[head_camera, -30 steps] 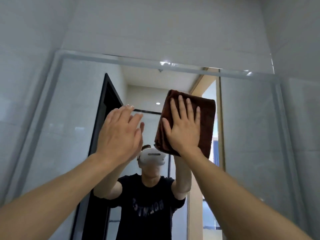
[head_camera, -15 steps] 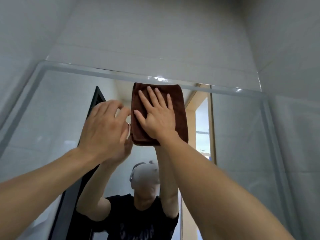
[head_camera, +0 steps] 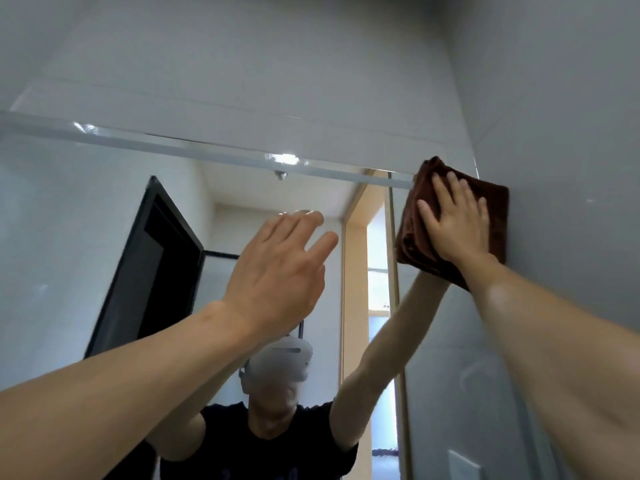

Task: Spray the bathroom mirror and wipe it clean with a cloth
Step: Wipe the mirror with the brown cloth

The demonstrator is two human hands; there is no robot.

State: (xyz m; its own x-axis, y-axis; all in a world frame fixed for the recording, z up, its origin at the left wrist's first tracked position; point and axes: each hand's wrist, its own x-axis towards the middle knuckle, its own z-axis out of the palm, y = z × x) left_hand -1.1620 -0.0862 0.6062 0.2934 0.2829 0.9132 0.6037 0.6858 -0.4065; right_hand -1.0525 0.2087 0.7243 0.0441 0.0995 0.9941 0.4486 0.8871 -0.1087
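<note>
The cloth is pressed flat by the right hand, fingers straight, at the top right corner of the mirror. The left hand is held open, empty. No spray bottle is seen; wiping seems underway, lower glass probably left.
</note>
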